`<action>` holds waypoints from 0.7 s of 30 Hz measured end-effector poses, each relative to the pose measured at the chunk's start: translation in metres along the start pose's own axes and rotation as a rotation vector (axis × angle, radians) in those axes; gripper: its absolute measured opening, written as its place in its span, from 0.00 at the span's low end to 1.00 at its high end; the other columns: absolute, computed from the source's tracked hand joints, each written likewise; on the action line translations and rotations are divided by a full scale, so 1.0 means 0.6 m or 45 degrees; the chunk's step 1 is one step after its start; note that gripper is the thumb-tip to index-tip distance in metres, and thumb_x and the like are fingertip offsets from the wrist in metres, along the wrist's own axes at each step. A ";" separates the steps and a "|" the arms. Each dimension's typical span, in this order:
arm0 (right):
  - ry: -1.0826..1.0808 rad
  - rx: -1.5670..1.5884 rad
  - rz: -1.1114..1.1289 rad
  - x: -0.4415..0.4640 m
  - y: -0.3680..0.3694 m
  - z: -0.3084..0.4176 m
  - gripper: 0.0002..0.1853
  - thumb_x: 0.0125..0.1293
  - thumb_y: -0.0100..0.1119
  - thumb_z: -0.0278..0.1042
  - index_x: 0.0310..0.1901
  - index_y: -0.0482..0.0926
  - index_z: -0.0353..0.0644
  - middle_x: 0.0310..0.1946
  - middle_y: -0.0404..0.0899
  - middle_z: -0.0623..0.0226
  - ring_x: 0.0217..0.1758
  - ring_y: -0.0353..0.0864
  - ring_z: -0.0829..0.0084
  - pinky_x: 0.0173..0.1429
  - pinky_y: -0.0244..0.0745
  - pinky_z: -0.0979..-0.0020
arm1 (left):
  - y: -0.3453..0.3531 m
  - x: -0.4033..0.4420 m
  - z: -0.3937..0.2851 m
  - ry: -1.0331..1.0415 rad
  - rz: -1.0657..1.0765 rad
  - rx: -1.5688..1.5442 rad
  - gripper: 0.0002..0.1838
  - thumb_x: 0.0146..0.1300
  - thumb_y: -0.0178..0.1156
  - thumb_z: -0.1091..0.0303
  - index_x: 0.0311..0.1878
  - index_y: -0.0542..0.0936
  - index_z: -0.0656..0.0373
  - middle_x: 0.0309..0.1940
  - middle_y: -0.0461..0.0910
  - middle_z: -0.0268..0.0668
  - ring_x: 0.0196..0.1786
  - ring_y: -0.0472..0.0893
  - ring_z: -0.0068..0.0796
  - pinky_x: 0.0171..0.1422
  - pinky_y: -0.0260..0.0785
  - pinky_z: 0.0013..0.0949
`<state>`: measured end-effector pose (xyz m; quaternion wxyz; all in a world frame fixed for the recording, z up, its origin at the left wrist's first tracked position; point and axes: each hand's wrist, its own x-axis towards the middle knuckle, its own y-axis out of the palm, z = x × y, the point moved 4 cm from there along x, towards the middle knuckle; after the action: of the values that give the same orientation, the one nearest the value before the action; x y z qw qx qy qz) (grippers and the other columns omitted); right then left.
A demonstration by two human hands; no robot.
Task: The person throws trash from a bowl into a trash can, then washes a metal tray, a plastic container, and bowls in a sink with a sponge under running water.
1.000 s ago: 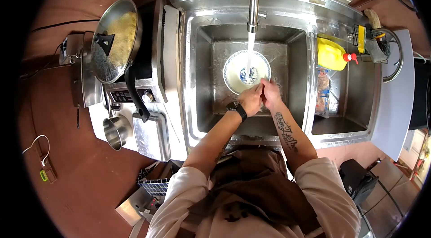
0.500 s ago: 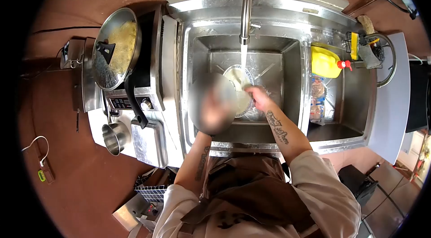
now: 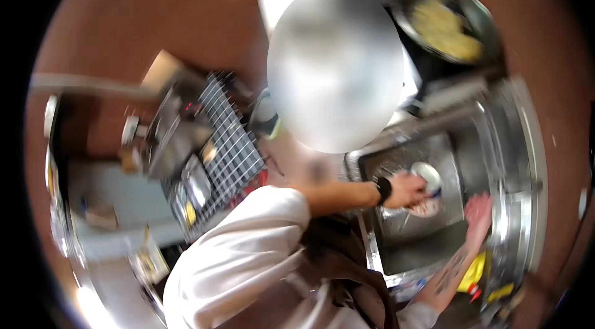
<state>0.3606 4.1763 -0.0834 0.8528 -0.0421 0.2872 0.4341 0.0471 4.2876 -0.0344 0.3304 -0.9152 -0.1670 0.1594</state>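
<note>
My left hand (image 3: 406,191), with a black band at the wrist, reaches low into the steel sink (image 3: 403,248). Its fingers are closed at the edge of a small white bowl (image 3: 425,174) with a dark blue rim. Beside the bowl, under the fingers, lies a second pale dish (image 3: 425,207), blurred. My right hand (image 3: 478,210) is at the sink's back edge, fingers curled, around where the tap stands. The tap itself and whatever those fingers hold cannot be made out.
A pan of yellow food (image 3: 446,28) sits on the stove past the sink. A yellow bottle (image 3: 473,272) with a red cap lies near my right forearm. To the left stands a wire rack (image 3: 229,127). A blurred oval hides part of the counter.
The view has swung strongly toward the left and is smeared. My right hand has left the plate under the running water and moved to the sink's back edge. My left hand is now at the bowl.
</note>
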 end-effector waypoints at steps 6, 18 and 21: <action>0.500 0.491 0.061 -0.132 0.112 -0.206 0.33 0.75 0.39 0.61 0.74 0.61 0.50 0.73 0.63 0.63 0.74 0.64 0.57 0.72 0.63 0.46 | 0.084 -0.044 -0.032 0.682 -0.428 0.532 0.33 0.56 0.61 0.55 0.67 0.71 0.47 0.56 0.73 0.40 0.66 0.69 0.40 0.63 0.63 0.60; -0.166 -0.445 -0.097 -0.317 0.269 -0.076 0.27 0.75 0.46 0.53 0.58 0.75 0.34 0.53 0.79 0.52 0.54 0.77 0.58 0.60 0.71 0.57 | -0.048 -0.569 0.007 0.014 -1.136 -0.245 0.43 0.48 0.72 0.51 0.68 0.69 0.57 0.68 0.60 0.60 0.67 0.67 0.61 0.70 0.64 0.49; -0.292 -0.866 -0.053 -0.389 0.305 -0.088 0.27 0.75 0.47 0.54 0.55 0.77 0.33 0.50 0.79 0.50 0.50 0.77 0.57 0.57 0.71 0.56 | 0.070 -0.851 0.051 -0.549 -1.317 -0.277 0.36 0.54 0.69 0.51 0.64 0.73 0.58 0.66 0.65 0.53 0.67 0.68 0.55 0.70 0.64 0.48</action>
<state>0.0897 4.1057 0.0283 0.8253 -0.2804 0.0277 0.4894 -0.4132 4.0642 0.0082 0.2278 -0.6898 -0.6723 0.1421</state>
